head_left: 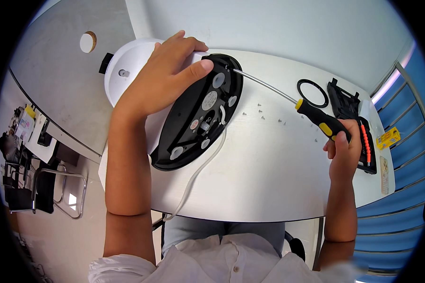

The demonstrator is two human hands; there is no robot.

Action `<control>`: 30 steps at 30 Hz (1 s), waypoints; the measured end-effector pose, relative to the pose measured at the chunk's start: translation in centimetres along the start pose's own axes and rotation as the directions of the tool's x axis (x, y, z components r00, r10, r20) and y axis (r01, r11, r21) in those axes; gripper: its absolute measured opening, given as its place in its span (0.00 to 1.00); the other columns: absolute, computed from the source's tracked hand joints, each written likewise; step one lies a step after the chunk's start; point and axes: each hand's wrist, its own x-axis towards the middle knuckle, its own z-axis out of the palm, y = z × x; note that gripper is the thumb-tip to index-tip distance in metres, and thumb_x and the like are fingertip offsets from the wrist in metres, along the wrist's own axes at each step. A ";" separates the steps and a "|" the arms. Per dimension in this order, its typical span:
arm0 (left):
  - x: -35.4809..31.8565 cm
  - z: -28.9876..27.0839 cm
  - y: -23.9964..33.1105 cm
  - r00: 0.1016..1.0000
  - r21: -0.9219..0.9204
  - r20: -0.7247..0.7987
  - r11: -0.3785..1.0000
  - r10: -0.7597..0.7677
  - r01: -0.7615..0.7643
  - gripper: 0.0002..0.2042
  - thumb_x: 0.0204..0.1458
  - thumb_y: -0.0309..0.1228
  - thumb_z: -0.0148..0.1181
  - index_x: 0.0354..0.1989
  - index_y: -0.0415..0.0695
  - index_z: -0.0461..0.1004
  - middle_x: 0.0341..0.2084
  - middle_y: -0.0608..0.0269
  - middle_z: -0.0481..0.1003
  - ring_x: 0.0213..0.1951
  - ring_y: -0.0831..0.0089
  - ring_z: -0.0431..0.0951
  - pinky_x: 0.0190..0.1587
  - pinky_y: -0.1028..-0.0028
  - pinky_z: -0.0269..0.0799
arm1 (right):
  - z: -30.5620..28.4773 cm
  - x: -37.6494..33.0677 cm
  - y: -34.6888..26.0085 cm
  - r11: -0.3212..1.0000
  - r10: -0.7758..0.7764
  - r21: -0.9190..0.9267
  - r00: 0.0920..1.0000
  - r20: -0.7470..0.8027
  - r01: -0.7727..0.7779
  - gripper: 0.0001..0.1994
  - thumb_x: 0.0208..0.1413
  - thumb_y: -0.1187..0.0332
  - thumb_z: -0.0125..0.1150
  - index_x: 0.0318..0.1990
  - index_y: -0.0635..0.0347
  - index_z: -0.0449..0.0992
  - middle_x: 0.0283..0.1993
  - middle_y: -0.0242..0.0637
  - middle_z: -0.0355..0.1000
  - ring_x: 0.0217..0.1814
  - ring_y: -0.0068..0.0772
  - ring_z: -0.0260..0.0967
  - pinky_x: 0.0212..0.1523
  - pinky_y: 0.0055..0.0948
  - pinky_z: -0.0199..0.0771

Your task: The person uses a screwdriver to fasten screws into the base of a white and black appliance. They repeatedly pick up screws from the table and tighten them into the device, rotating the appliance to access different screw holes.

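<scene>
A white appliance lies on its side, its oval black base (186, 125) turned toward me. Pale round rubber feet, a label and a white power cord (200, 170) show on the base. My left hand (174, 66) grips the appliance's upper part, fingers over the white body and thumb along the base's edge. In my right hand (345, 146) is a long screwdriver (318, 117) with a black and yellow handle. Its steel shaft slants up to the left, and the tip meets the base near its upper end. Whether the tip sits in a screw is too small to tell.
Several small screws (262, 117) lie scattered on the white table (250, 188). A black ring (312, 93) is at the back right, beside an open black tool case (344, 101) with a red flexible shaft (365, 141). A yellow box (388, 138) stands near the right edge.
</scene>
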 end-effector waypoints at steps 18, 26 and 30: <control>0.0 0.3 -0.3 0.992 0.032 -0.090 0.996 0.091 -0.089 0.28 0.51 0.56 0.48 0.46 0.40 0.69 0.44 0.52 0.70 0.64 0.48 0.53 0.64 0.48 0.38 | 1.8 0.4 -2.7 0.456 -0.551 -0.670 0.777 0.305 0.586 0.18 0.38 0.66 0.72 0.37 0.61 0.74 0.25 0.39 0.68 0.30 0.34 0.66 0.29 0.24 0.66; 0.0 0.4 0.0 0.992 0.055 -0.092 0.995 0.085 -0.081 0.28 0.51 0.55 0.48 0.46 0.41 0.70 0.41 0.52 0.70 0.63 0.47 0.54 0.63 0.45 0.40 | -0.8 4.6 -6.2 0.918 0.396 -0.122 0.858 0.328 -0.377 0.09 0.45 0.69 0.61 0.33 0.61 0.71 0.24 0.30 0.67 0.24 0.18 0.62 0.27 0.15 0.60; -0.1 -0.2 0.7 1.000 0.054 -0.006 0.999 0.003 -0.003 0.24 0.52 0.49 0.50 0.49 0.42 0.68 0.51 0.59 0.68 0.67 0.54 0.47 0.65 0.51 0.30 | 0.4 3.2 -4.8 0.979 0.106 -0.193 0.973 0.204 -0.066 0.14 0.42 0.70 0.64 0.36 0.58 0.65 0.30 0.30 0.64 0.27 0.19 0.62 0.29 0.15 0.64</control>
